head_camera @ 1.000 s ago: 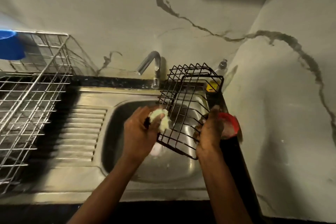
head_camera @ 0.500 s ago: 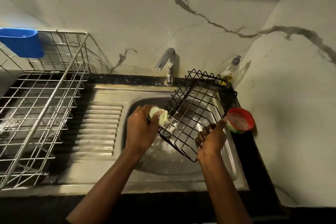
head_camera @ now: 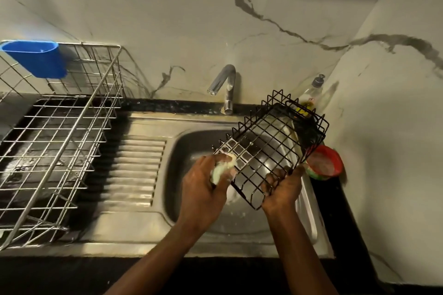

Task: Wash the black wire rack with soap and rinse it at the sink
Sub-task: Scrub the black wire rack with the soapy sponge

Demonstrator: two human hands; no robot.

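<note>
ok, my right hand [head_camera: 281, 189] curls round the near corner of the black wire rack [head_camera: 271, 146], holding it tilted over the sink [head_camera: 173, 175]. my left hand [head_camera: 203, 189] grips a soft soapy sponge [head_camera: 221, 167] against the rack's left edge. risks: thin glossy wire, likely slick with suds, could twist out of my grip; the zigzag rim may snag the sponge or knock the red bowl [head_camera: 323, 163] just right of my right hand.
</note>
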